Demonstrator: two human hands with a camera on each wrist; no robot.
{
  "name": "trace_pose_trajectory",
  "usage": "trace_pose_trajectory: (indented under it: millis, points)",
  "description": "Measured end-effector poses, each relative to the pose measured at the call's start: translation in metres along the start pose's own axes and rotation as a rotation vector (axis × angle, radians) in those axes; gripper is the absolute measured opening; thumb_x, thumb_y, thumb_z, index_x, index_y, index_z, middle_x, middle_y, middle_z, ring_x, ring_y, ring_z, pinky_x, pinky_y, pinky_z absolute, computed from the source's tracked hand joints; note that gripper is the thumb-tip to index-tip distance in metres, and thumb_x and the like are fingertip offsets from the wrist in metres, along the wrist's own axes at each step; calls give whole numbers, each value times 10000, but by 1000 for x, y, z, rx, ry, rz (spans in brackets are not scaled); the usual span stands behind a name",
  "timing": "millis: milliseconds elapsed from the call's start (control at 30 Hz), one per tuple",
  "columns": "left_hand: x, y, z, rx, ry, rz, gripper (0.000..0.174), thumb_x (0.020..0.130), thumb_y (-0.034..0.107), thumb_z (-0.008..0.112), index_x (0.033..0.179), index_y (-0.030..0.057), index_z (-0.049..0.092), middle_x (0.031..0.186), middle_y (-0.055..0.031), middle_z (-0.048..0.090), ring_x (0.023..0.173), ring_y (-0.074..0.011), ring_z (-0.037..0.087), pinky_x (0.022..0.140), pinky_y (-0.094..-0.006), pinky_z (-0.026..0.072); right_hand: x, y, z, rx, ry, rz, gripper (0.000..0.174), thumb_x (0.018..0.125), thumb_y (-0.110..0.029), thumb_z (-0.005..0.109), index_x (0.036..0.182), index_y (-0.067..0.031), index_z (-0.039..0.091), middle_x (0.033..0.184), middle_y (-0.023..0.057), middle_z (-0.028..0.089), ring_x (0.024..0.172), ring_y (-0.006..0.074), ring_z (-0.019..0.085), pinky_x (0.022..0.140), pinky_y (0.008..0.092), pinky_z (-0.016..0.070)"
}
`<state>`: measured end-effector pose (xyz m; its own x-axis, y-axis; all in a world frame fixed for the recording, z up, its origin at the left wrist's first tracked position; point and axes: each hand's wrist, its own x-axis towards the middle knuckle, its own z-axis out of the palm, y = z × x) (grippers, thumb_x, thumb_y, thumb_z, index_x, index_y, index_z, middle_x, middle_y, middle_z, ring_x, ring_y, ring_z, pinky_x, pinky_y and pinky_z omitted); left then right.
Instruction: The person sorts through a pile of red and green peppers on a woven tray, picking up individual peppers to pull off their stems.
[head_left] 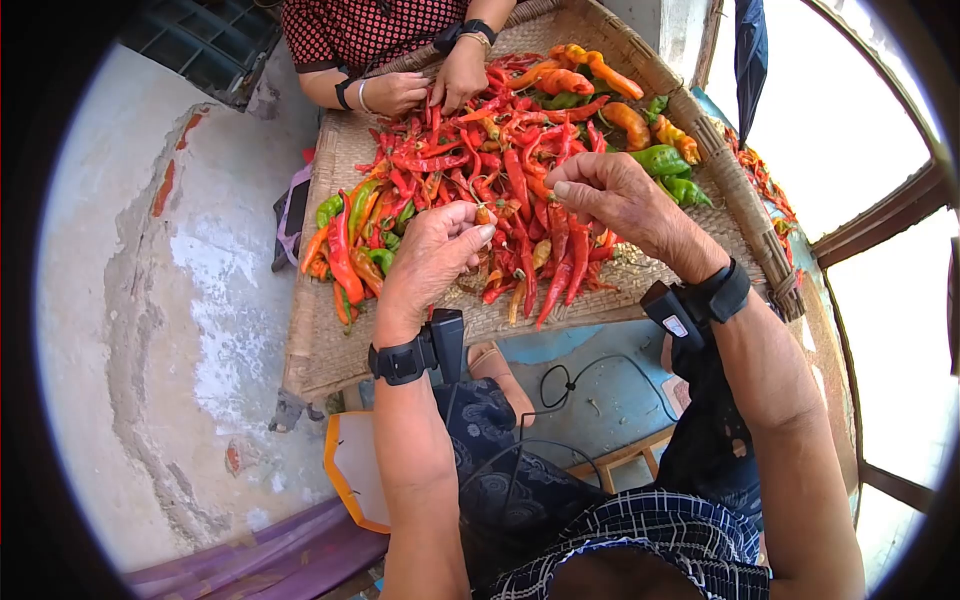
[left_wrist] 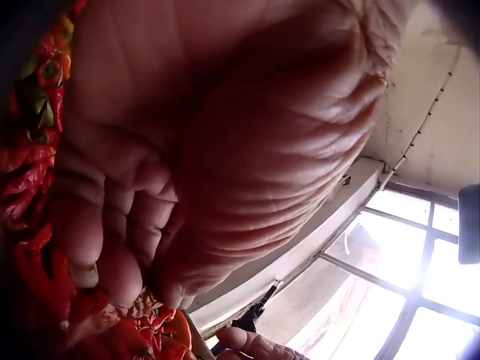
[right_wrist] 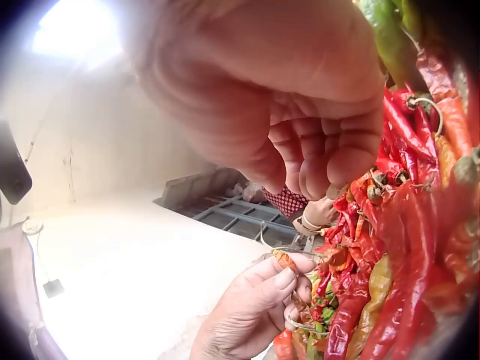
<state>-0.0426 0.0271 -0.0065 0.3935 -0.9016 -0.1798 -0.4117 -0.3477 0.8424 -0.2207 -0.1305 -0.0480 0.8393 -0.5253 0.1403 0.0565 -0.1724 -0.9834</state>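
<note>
My left hand (head_left: 432,250) pinches a small orange-brown pepper (head_left: 484,214) between thumb and fingers, over a heap of red peppers (head_left: 520,165). The right wrist view also shows this left hand (right_wrist: 251,307), with the pepper (right_wrist: 285,259) and its thin stem at the fingertips. To its right, above the heap, my right hand (head_left: 630,205) has curled fingers, its thumb and forefinger close together; no object is visible between them. In the left wrist view, the left palm (left_wrist: 247,142) covers most of the pinched pepper.
A woven tray (head_left: 330,345) holds the heap, with green and orange peppers (head_left: 660,160) at its right. Across it, another person's hands (head_left: 460,75) touch red peppers. Below are a cable (head_left: 570,385) and a wooden stool (head_left: 625,458). A wall (head_left: 200,300) stands left.
</note>
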Motion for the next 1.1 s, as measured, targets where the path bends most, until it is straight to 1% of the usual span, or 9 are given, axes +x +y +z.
trace_pose_trajectory:
  millis: [200, 533, 733, 800, 833, 933, 1000, 1067, 1100]
  points:
    - [12, -3, 5, 13, -75, -9, 210, 902, 198, 596, 1040, 46, 639, 741, 67, 559, 614, -15, 491, 548, -167, 403, 0, -4, -1, -42, -22, 1, 162, 889, -126, 600, 922, 29, 635, 722, 12, 589, 693, 74, 518, 635, 268, 464]
    - [12, -2, 20, 136, -110, 74, 344, 887, 189, 604, 1164, -15, 597, 735, 49, 523, 611, -37, 478, 554, -195, 404, -2, -6, -4, -39, 8, 10, 159, 885, -128, 596, 937, 17, 636, 741, 28, 606, 703, 91, 544, 641, 279, 477]
    - [13, -3, 23, 83, -87, 145, 319, 899, 209, 602, 1116, -25, 611, 742, 52, 533, 635, -26, 451, 571, -193, 382, -3, -6, -3, -19, 29, -41, 164, 876, -126, 606, 947, 20, 632, 728, 33, 599, 695, 99, 540, 633, 283, 474]
    - [11, 3, 22, 12, -73, 132, 330, 860, 237, 645, 1058, -28, 630, 687, 20, 539, 606, -64, 460, 563, -244, 386, -2, -3, -3, -22, 15, -13, 168, 873, -129, 613, 947, 21, 633, 728, 34, 597, 691, 101, 537, 630, 283, 471]
    - [7, 12, 18, 47, -131, 96, 284, 912, 201, 591, 1098, -11, 624, 742, 56, 540, 643, -24, 459, 570, -186, 379, -1, -1, -4, -58, -13, -52, 214, 911, -178, 610, 1028, 1, 606, 712, -24, 545, 618, 48, 477, 528, 219, 406]
    - [11, 20, 8, -58, -128, 13, 289, 911, 195, 596, 1126, 2, 615, 756, 52, 558, 643, -22, 480, 568, -173, 391, -2, -2, -4, -41, -20, -27, 221, 910, -181, 611, 1031, 4, 605, 708, -19, 548, 613, 51, 482, 526, 222, 412]
    - [24, 8, 11, -427, 240, 218, 343, 910, 196, 600, 1203, 19, 573, 812, 1, 602, 647, -30, 513, 587, -170, 430, -2, -4, -4, -50, -18, -37, 226, 912, -184, 609, 1033, 7, 603, 714, -14, 556, 614, 55, 494, 531, 224, 420]
    - [36, 0, 10, -410, 521, 216, 365, 914, 232, 598, 1199, 7, 573, 850, -36, 629, 665, -69, 551, 621, -199, 462, -2, -2, -5, -41, -21, -14, 232, 914, -189, 606, 1038, 7, 600, 721, -11, 563, 622, 57, 508, 536, 225, 426]
    - [37, -6, 9, -412, 523, 219, 365, 914, 232, 598, 1199, 7, 573, 850, -36, 629, 665, -69, 551, 621, -199, 462, -2, -2, -5, -58, -23, -20, 235, 916, -192, 604, 1045, 4, 597, 730, -10, 567, 626, 55, 513, 535, 224, 427]
